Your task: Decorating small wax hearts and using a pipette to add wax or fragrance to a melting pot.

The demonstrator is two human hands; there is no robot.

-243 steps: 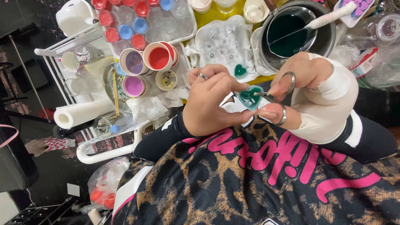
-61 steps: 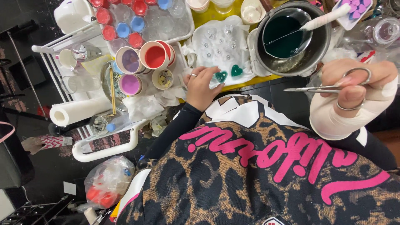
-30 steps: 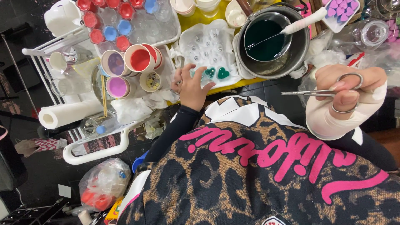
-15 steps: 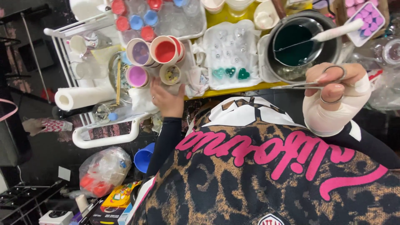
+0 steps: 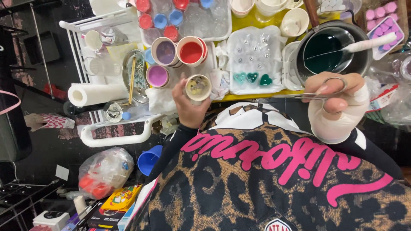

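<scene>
Small paper cup (image 5: 198,87) sits in my left hand (image 5: 189,109), fingers curled around its wall from below, mouth facing up at me with pale bits inside. It hovers just in front of the yellow worktop (image 5: 248,97), beside the cup of purple liquid (image 5: 157,75) and below the cup of red liquid (image 5: 191,51). My right hand (image 5: 334,107), wrapped in white at the wrist, holds metal scissors (image 5: 314,92): thumb and a finger sit through the loops, and the thin blades point left, closed together. Near the scissor tips lies a clear mold tray (image 5: 255,60) with three teal hearts (image 5: 252,78) along its near edge. Behind my right hand stands a metal pot of dark green liquid (image 5: 327,51) with a white stirrer (image 5: 370,42) resting in it.
</scene>
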